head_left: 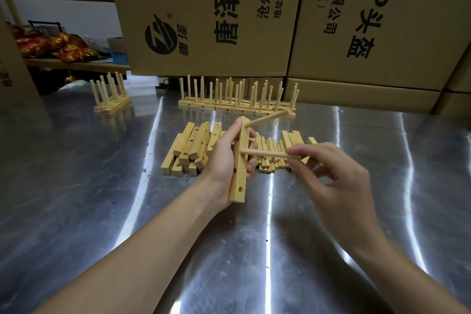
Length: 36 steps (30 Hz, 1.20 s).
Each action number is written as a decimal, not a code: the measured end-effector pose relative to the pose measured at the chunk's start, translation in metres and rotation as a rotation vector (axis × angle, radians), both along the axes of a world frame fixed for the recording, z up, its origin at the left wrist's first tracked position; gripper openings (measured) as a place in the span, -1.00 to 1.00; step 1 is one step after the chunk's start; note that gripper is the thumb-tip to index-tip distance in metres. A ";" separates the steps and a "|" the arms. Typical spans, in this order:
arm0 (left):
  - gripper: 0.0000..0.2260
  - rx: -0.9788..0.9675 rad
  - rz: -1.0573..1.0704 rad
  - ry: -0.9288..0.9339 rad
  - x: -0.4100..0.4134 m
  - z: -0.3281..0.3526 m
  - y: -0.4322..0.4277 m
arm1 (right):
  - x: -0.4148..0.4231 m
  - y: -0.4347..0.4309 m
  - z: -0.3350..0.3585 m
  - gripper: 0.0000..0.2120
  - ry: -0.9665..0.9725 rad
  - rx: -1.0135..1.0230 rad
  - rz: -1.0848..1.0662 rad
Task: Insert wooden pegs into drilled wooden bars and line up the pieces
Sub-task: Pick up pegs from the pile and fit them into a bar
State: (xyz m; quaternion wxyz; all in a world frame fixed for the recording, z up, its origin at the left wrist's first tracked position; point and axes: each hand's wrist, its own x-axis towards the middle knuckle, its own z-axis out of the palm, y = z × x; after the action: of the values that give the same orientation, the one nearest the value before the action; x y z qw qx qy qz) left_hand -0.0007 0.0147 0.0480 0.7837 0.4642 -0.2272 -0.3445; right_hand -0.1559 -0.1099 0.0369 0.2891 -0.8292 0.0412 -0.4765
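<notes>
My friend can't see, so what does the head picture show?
A left hand holds a drilled wooden bar while the right hand pinches a peg at its side. Behind, loose bars and pegs lie on the metal table.

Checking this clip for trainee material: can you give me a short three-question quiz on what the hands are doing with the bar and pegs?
1. Which hand grips the bar? A) the left hand B) the right hand C) neither
2. True or false: the bar has no peg in it.
3. Fill in: the right hand pinches a ____ whose tip meets the bar.

Key
1. A
2. False: an upper peg sticks out near the bar's top end.
3. Peg: the second peg, lower down the bar.
</notes>
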 end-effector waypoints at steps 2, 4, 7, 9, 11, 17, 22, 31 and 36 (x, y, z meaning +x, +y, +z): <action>-0.63 -0.011 0.000 0.008 0.002 0.001 0.001 | -0.002 0.000 0.003 -0.82 0.001 -0.047 -0.015; -0.64 -0.009 -0.004 0.007 0.003 0.001 0.001 | -0.003 0.000 0.004 -0.83 0.011 -0.083 -0.009; -0.63 0.010 -0.002 -0.026 0.003 0.001 0.001 | -0.003 0.000 0.005 -0.84 0.018 -0.134 -0.011; -0.62 0.027 0.013 -0.078 0.003 0.001 0.001 | -0.003 -0.001 0.005 -0.85 0.026 -0.162 -0.035; -0.62 0.044 0.042 -0.150 0.002 0.001 0.000 | -0.003 -0.001 0.006 -0.85 0.042 -0.184 -0.061; -0.63 0.032 0.065 -0.268 -0.007 0.001 0.000 | -0.002 0.001 0.003 -0.76 0.108 -0.057 -0.051; -0.65 0.056 0.062 -0.349 -0.009 0.001 -0.001 | 0.001 0.002 -0.008 -0.52 0.220 0.318 0.048; -0.62 0.125 0.090 -0.238 -0.006 -0.001 -0.002 | 0.001 0.003 -0.005 -0.69 0.172 0.137 0.046; -0.63 0.162 0.084 -0.347 -0.012 -0.002 -0.005 | 0.004 0.002 -0.010 -0.55 0.196 0.192 0.025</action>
State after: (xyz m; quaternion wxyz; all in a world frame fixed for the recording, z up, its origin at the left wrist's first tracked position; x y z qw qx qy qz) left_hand -0.0124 0.0099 0.0462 0.7066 0.5873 -0.3106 -0.2436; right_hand -0.1523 -0.1079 0.0269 0.3676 -0.8409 0.1044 -0.3832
